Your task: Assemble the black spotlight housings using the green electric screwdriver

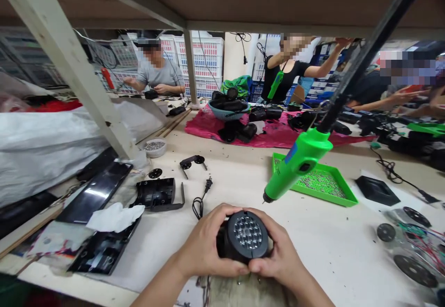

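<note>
A round black LED light (247, 235) with a cluster of clear lenses on its face is held between both palms above the near table edge. My left hand (208, 242) wraps its left side, thumb low and fingers over the top. On the other side my right hand (278, 249) grips the housing the same way, and the two thumbs nearly meet below the lens face. Just behind the light lies a black power cord with a plug (207, 184). A green electric screwdriver (301, 161) hangs tip-down to the upper right, apart from both hands.
A green tray (347, 200) of small screws stands behind the screwdriver. Black housing parts (156, 193) and a bracket (192, 161) lie left, near a bowl of screws (155, 147). Wired boards (415, 247) sit right. A slanted post (79, 75) rises left. Several people work across the table.
</note>
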Motion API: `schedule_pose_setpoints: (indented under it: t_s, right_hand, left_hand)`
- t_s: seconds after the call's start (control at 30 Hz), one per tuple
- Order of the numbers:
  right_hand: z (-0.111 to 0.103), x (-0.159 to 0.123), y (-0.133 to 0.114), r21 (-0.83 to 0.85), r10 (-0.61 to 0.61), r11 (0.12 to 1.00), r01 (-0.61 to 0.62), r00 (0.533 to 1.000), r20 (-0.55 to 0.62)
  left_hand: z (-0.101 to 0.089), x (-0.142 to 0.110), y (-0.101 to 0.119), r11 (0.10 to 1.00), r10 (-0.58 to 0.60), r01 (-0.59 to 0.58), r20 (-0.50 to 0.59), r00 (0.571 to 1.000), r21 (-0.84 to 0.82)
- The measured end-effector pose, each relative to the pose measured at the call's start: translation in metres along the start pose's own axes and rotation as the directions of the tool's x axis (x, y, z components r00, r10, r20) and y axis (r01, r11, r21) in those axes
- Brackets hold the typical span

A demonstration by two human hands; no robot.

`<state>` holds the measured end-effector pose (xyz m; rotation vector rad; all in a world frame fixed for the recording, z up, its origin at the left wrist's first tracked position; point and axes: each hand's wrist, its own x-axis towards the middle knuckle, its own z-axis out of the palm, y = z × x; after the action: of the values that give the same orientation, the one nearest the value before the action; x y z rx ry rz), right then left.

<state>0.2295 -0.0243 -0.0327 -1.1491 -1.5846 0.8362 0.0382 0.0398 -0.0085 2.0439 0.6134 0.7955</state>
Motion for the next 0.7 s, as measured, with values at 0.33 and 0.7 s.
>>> schedule_pose_setpoints:
  t_s: [0.33,0.7]
  right_hand:
    - [0.000,0.002,0.010,-0.135,-0.192,0.974,0.184,0.980,-0.048]
    - [-0.003,0.003,-0.018,-0.221,-0.028,0.973,0.059,0.990,0.139]
  left_hand:
    - [0.004,-0.010,0.016,0.987,-0.160,0.158,-0.069,0.985,-0.029]
    - [-0.004,-0.008,0.025,0.998,-0.025,0.020,0.101,0.995,0.055]
